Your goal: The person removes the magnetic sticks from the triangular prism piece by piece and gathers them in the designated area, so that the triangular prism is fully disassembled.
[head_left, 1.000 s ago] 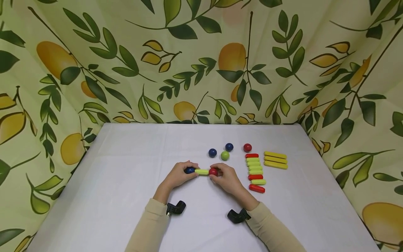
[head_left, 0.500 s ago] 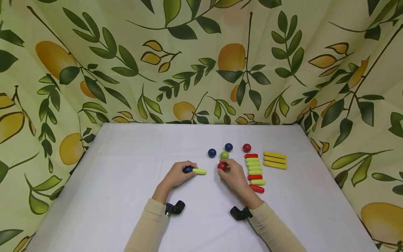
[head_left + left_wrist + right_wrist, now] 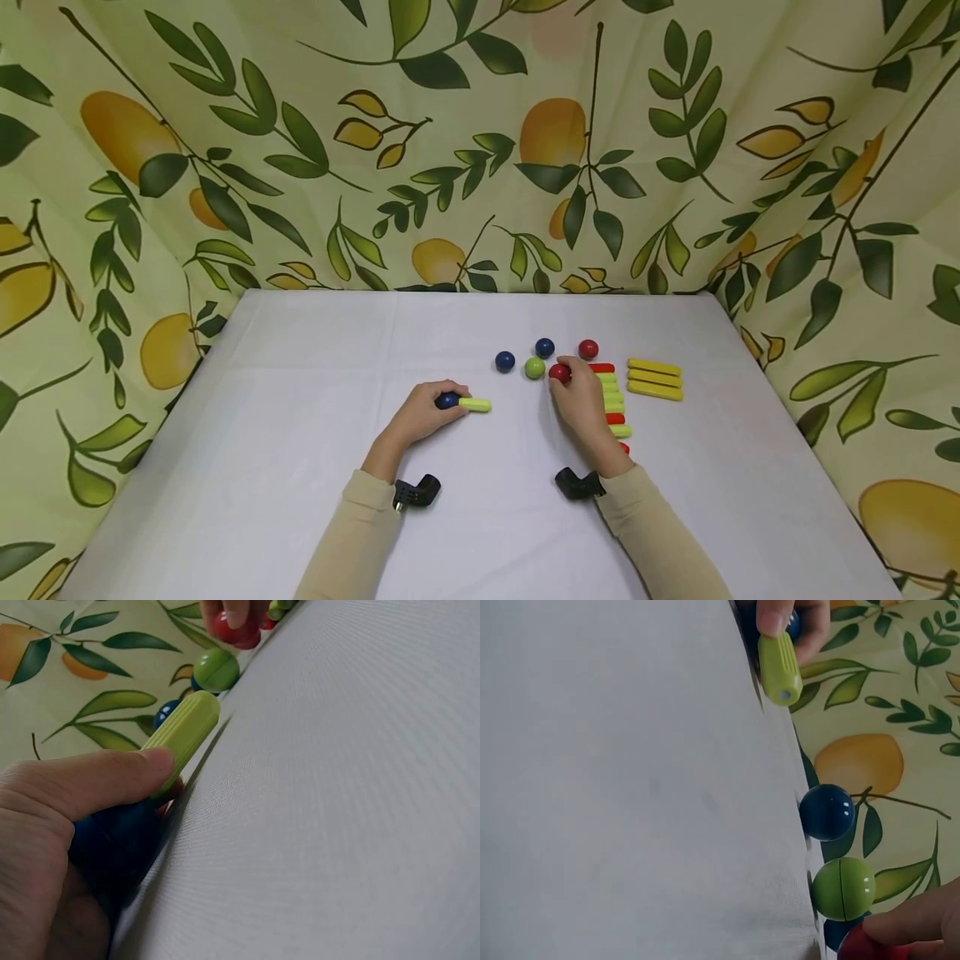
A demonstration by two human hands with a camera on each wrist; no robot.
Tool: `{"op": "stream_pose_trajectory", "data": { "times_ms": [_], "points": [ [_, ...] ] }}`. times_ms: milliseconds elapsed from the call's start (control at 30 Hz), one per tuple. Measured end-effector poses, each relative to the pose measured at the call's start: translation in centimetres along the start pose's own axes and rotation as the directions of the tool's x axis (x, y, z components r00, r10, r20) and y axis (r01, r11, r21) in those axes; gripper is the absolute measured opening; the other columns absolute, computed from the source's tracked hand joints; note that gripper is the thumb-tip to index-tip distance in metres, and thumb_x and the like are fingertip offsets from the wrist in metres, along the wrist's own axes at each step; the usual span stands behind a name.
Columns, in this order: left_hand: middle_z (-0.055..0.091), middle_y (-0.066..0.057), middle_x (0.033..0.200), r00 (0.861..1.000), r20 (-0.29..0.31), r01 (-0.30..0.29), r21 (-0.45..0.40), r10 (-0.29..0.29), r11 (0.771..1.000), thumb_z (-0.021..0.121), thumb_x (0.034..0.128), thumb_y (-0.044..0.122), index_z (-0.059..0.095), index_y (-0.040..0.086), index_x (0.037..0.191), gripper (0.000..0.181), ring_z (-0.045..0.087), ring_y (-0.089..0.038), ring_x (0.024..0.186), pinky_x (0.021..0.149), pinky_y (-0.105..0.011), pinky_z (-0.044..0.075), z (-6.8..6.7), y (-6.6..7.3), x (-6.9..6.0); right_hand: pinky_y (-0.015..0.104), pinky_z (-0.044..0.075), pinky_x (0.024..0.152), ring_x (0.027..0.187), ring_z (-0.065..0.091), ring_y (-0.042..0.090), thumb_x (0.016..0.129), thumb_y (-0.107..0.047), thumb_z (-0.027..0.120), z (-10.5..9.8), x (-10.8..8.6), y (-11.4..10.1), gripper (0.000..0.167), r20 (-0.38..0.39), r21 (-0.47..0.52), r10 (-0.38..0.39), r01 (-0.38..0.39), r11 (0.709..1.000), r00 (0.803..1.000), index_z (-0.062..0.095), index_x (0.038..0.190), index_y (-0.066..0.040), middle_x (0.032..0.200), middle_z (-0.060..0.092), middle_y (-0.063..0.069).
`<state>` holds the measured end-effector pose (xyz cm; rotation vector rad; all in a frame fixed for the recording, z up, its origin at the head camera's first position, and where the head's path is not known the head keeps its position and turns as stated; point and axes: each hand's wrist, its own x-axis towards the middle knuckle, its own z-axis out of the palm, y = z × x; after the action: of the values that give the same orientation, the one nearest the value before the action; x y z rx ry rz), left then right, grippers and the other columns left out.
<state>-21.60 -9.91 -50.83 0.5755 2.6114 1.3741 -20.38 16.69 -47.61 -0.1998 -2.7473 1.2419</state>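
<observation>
My left hand [image 3: 415, 417] grips a dark blue ball [image 3: 447, 400] with a short ridged light-green rod [image 3: 476, 405] joined to it, pointing right. In the left wrist view the thumb lies against the rod [image 3: 187, 731], and the ball is partly covered by the fingers. The rod's free end [image 3: 784, 695] shows a small grey dot in the right wrist view. Farther right, my right hand [image 3: 585, 408] pinches a red ball [image 3: 558, 374] between thumb and fingers, beside a loose green ball [image 3: 535, 367]. Whether the red ball touches the table cannot be told.
Two blue balls [image 3: 505, 362] and another red ball [image 3: 588, 348] lie behind the hands. A column of short red and light-green rods [image 3: 613, 399] is partly hidden by the right hand. Three longer yellow rods [image 3: 655, 379] lie right of it on the white tablecloth [image 3: 337, 350].
The red ball has come away from the green rod's end. My right hand has carried it right and back, near the column of rods. The left hand has hardly moved.
</observation>
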Motion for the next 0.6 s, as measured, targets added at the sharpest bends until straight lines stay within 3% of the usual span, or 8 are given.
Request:
{"op": "stream_pose_trajectory", "data": {
  "times_ms": [600],
  "points": [
    [0.068,0.001,0.114,1.000,-0.009,-0.001,0.003,0.001,1.000,0.072,0.0831,0.021,0.071,0.020,0.103,0.020,0.057,-0.024,0.118,0.105,-0.046,0.040,0.07,0.02,0.00,0.049,0.045,0.100,0.121,0.048,0.037,0.088,-0.008,0.062,0.18,1.07,0.04,0.051,0.048,-0.059,0.051,-0.049,0.997,0.998,0.046,0.135,0.003,0.135,0.049,0.024]
  ]
}}
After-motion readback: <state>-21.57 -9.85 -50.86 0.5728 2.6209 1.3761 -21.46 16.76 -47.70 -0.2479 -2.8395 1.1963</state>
